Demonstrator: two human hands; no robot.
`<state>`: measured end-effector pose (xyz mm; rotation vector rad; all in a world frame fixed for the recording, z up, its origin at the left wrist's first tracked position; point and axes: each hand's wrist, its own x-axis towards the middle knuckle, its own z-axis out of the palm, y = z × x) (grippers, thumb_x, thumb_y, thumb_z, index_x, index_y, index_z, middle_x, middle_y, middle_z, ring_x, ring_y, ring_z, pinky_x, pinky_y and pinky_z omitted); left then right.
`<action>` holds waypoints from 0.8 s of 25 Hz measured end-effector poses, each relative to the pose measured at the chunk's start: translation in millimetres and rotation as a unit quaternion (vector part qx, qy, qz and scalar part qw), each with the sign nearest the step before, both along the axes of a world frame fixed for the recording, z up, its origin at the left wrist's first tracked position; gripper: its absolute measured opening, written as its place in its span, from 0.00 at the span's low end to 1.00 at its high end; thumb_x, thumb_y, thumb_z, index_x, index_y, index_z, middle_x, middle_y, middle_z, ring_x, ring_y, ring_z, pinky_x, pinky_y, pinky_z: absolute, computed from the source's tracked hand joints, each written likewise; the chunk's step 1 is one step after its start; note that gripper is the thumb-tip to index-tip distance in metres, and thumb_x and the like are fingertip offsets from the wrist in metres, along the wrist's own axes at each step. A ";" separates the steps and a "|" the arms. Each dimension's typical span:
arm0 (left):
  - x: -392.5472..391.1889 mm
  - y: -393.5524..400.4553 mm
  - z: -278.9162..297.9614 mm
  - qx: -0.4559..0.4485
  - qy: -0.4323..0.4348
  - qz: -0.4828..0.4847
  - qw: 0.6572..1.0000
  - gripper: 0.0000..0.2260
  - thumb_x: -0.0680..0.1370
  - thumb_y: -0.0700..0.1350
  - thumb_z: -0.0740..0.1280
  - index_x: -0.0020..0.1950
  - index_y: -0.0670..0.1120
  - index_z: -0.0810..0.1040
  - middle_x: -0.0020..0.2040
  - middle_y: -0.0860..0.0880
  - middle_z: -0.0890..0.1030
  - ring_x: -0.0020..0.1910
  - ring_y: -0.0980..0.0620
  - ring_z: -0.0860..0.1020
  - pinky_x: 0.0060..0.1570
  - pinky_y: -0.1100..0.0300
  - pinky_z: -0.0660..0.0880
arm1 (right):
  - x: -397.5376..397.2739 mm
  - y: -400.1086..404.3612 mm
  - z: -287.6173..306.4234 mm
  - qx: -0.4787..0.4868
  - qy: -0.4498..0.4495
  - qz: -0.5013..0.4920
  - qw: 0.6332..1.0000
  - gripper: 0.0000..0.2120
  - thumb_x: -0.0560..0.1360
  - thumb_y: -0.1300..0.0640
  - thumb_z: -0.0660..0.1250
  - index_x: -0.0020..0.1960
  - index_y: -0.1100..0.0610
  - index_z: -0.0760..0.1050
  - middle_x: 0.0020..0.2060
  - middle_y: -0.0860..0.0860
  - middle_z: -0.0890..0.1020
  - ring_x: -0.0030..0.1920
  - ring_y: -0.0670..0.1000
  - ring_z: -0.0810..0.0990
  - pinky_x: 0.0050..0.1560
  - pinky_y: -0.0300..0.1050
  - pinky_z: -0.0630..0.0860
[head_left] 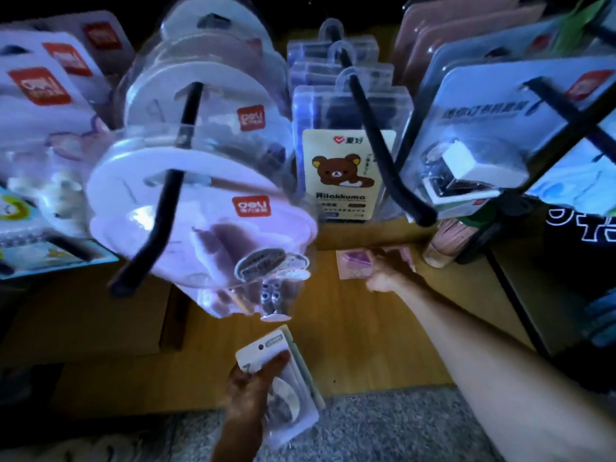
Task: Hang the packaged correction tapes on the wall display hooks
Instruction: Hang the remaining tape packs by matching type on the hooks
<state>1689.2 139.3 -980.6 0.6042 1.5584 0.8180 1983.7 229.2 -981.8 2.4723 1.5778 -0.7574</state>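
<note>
Looking down past the display, you grip one packaged correction tape in your left hand, thumb curled over its white header card, low in the view above the grey floor. Your right hand reaches to a pink pack lying on the wooden surface; whether its fingers have closed on the pack cannot be told, as the hand hides that edge. Blur and dim light obscure most print. Nearest you, a black hook carries lilac blister packs and juts towards the camera. A second hook holds the bear-printed packs. Packs at both sides are cut off by the frame. Open room lies between the two hands.
</note>
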 end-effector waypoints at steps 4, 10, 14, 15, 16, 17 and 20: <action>7.7 -6.9 -13.5 -0.043 -0.003 -0.020 0.999 0.19 0.67 0.42 0.79 0.55 0.38 0.81 0.45 0.40 0.84 0.45 0.40 0.82 0.49 0.48 0.79 | -35.5 -41.1 -12.1 0.081 -0.011 0.022 0.996 0.24 0.73 0.52 0.71 0.67 0.52 0.71 0.62 0.53 0.78 0.59 0.56 0.79 0.53 0.47 0.78; 16.6 -27.7 17.8 -0.033 -0.081 -0.052 0.995 0.24 0.66 0.47 0.80 0.59 0.43 0.80 0.55 0.40 0.83 0.54 0.40 0.82 0.57 0.43 0.79 | -88.0 -110.1 -6.6 0.115 0.131 0.021 0.984 0.20 0.67 0.48 0.75 0.55 0.52 0.75 0.55 0.54 0.78 0.54 0.57 0.79 0.51 0.49 0.78; 8.7 -45.0 67.3 0.050 -0.047 -0.072 0.995 0.10 0.69 0.36 0.78 0.48 0.44 0.83 0.43 0.45 0.87 0.41 0.46 0.85 0.45 0.51 0.81 | -78.5 -132.7 74.7 0.039 0.087 0.154 0.983 0.17 0.64 0.52 0.72 0.50 0.51 0.71 0.49 0.53 0.82 0.51 0.57 0.80 0.45 0.49 0.79; 5.8 -51.1 82.4 0.079 -0.034 -0.108 0.990 0.11 0.68 0.36 0.78 0.48 0.44 0.83 0.42 0.47 0.88 0.38 0.51 0.85 0.41 0.54 0.81 | -79.3 -138.5 100.8 0.023 0.064 0.200 0.977 0.17 0.65 0.54 0.72 0.50 0.52 0.71 0.47 0.54 0.82 0.50 0.56 0.80 0.44 0.48 0.78; 2.4 -56.9 98.0 0.107 -0.019 -0.160 0.981 0.13 0.67 0.37 0.80 0.49 0.43 0.84 0.42 0.47 0.88 0.38 0.53 0.85 0.39 0.55 0.82 | -81.9 -145.1 127.8 0.011 0.042 0.251 0.967 0.16 0.65 0.56 0.72 0.50 0.53 0.71 0.46 0.54 0.82 0.50 0.56 0.79 0.46 0.48 0.77; -0.7 -60.9 111.7 0.129 -0.003 -0.228 0.965 0.16 0.65 0.41 0.81 0.51 0.43 0.84 0.44 0.46 0.88 0.40 0.53 0.85 0.41 0.54 0.83 | -87.0 -152.0 153.1 0.000 0.022 0.298 0.954 0.15 0.65 0.58 0.72 0.49 0.54 0.71 0.42 0.53 0.81 0.50 0.56 0.78 0.49 0.49 0.77; -8.2 -69.9 171.0 0.174 0.046 -0.421 0.889 0.20 0.62 0.47 0.82 0.52 0.45 0.84 0.47 0.48 0.88 0.46 0.50 0.85 0.50 0.52 0.81 | -104.4 -176.5 228.6 0.008 -0.045 0.401 0.915 0.13 0.67 0.60 0.71 0.45 0.54 0.67 0.32 0.46 0.69 0.50 0.54 0.75 0.44 0.46 0.69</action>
